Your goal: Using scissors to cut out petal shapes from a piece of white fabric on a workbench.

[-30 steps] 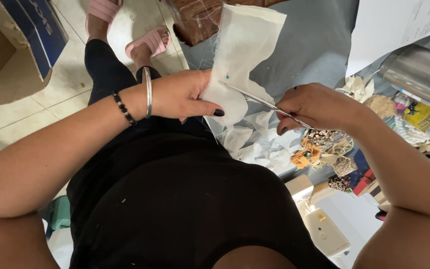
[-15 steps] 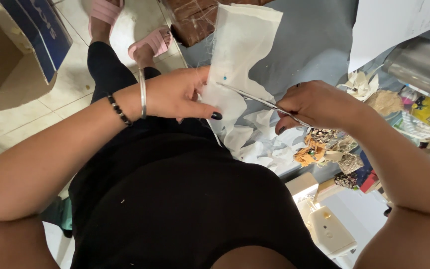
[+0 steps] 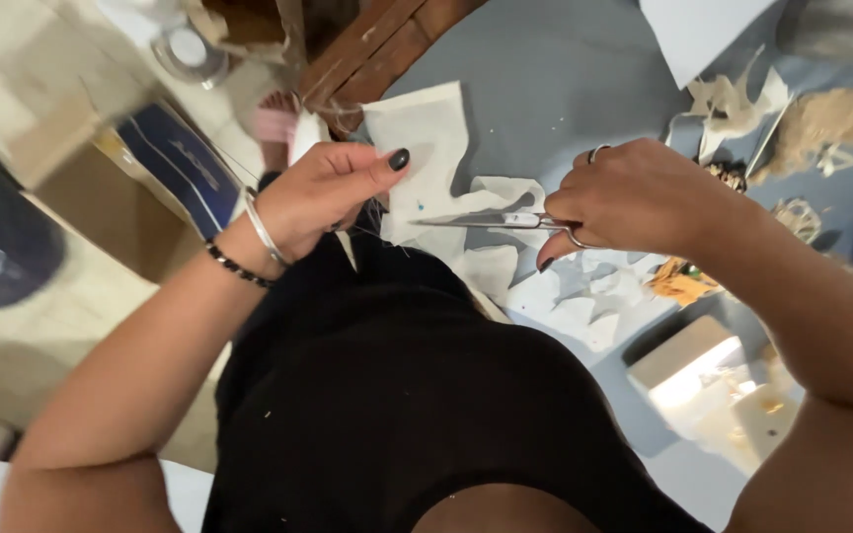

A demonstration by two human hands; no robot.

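Leftmost, I see the left hand [image 3: 323, 192] pinching the white fabric piece [image 3: 426, 148] between thumb and curled fingers [image 3: 387, 163], over the grey tabletop [image 3: 565, 79]. At centre, slim scissors [image 3: 491, 221] meet the fabric's lower edge, blades nearly closed. Rightward, the right hand [image 3: 634, 197] is wrapped around their handles, above white offcuts [image 3: 584, 306].

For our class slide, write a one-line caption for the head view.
Left hand holds white fabric while right hand cuts it with scissors.
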